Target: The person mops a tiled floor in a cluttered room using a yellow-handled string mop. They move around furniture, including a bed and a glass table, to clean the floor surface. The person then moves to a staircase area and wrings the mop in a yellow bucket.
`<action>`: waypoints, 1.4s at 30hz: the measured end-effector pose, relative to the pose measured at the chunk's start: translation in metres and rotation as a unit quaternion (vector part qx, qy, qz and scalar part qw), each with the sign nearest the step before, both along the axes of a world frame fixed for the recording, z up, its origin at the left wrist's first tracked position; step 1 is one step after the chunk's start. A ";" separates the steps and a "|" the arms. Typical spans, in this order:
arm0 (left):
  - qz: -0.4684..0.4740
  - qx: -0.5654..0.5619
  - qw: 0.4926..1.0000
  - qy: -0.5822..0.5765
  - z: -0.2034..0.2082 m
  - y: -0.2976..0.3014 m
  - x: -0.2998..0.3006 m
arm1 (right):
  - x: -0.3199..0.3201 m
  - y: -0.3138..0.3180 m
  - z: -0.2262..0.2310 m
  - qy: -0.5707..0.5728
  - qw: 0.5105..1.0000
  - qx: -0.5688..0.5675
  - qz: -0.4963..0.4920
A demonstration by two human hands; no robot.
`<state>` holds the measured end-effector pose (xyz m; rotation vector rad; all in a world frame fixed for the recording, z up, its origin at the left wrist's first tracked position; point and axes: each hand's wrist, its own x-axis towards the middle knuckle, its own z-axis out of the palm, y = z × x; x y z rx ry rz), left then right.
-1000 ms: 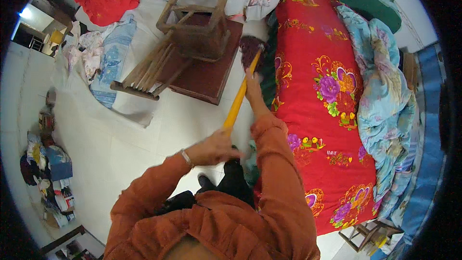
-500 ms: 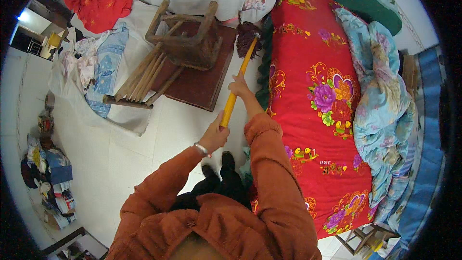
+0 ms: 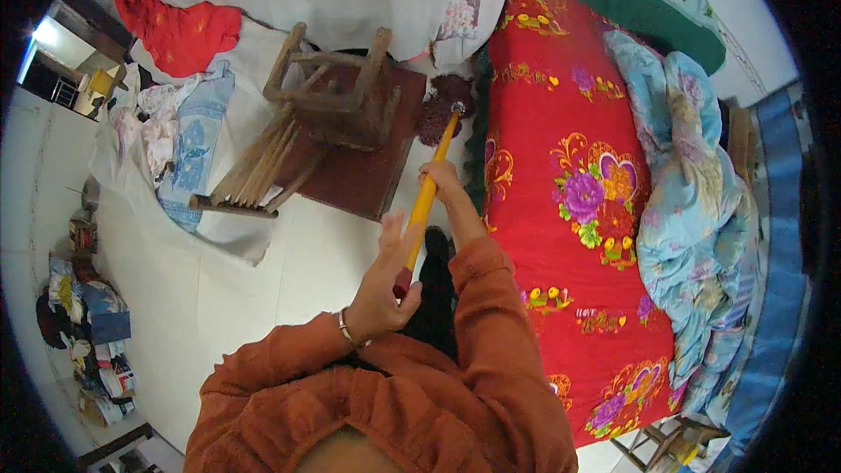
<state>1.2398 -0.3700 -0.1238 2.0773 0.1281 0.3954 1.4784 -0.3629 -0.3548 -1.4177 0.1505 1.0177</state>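
A mop with a yellow handle (image 3: 424, 207) slants away from me, its dark maroon head (image 3: 448, 107) on the white floor between a brown board and the bed. My right hand (image 3: 441, 177) is wrapped round the middle of the handle. Nearer my body, my left hand (image 3: 384, 287) has its fingers stretched out, the palm and thumb against the dark red end of the handle. A bracelet circles the left wrist.
The bed with a red flowered cover (image 3: 578, 236) runs along my right, a crumpled blue quilt (image 3: 688, 193) on it. An overturned wooden chair (image 3: 328, 101) rests on the brown board (image 3: 350, 180) ahead left. Clothes and boxes (image 3: 88, 324) are piled by the left wall.
The mop has come back toward me, its head lower in view and more spread out. My left hand's fingers have opened off the handle; the right still grips it.
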 end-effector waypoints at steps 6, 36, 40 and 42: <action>-0.200 0.082 0.948 -0.232 -0.017 0.045 0.115 | 0.096 0.020 -0.014 -0.202 0.972 -0.114 0.033; -0.076 0.248 0.964 -0.063 0.019 0.115 0.504 | 0.324 0.240 -0.052 -0.406 0.860 0.268 0.152; -0.109 0.272 0.956 -0.023 -0.018 0.114 0.506 | 0.330 0.254 -0.075 -0.435 0.843 0.240 0.207; -0.111 0.300 0.947 -0.022 -0.026 0.117 0.509 | 0.336 0.264 -0.084 -0.408 0.863 0.209 0.212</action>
